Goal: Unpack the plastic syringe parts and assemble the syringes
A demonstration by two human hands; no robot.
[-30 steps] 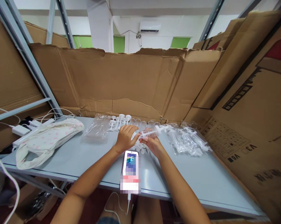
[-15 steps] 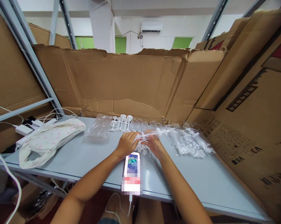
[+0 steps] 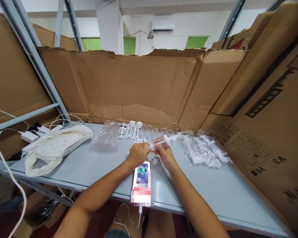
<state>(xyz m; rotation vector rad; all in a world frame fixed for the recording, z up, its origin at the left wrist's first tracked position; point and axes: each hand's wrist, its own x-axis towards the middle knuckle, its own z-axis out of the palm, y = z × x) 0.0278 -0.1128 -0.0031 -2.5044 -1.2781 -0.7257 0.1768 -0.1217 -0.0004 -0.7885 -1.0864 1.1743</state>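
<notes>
A large clear plastic syringe (image 3: 160, 142) with markings on its barrel lies between my hands, tilted up to the right. My left hand (image 3: 138, 153) is closed around its left end, hiding that end. On the barrel's lower side, my right hand (image 3: 165, 155) grips with thumb and fingers. Small white plastic parts (image 3: 154, 160) lie in a pile just under my hands, partly covered by them. Behind stand several white plungers (image 3: 131, 128) with round ends, beside a row of clear barrels (image 3: 149, 131).
Bagged syringes (image 3: 201, 150) lie at right, clear plastic bags (image 3: 105, 136) at left. A phone (image 3: 142, 175) with a cable is at the front edge. A white cloth item (image 3: 59, 147) and a power strip (image 3: 41, 138) occupy the left. Cardboard (image 3: 129, 86) walls the grey table (image 3: 213, 195).
My left hand has closed into a tighter grip on the syringe's left end. The syringe is now tilted more, its right end higher. The view has shifted slightly.
</notes>
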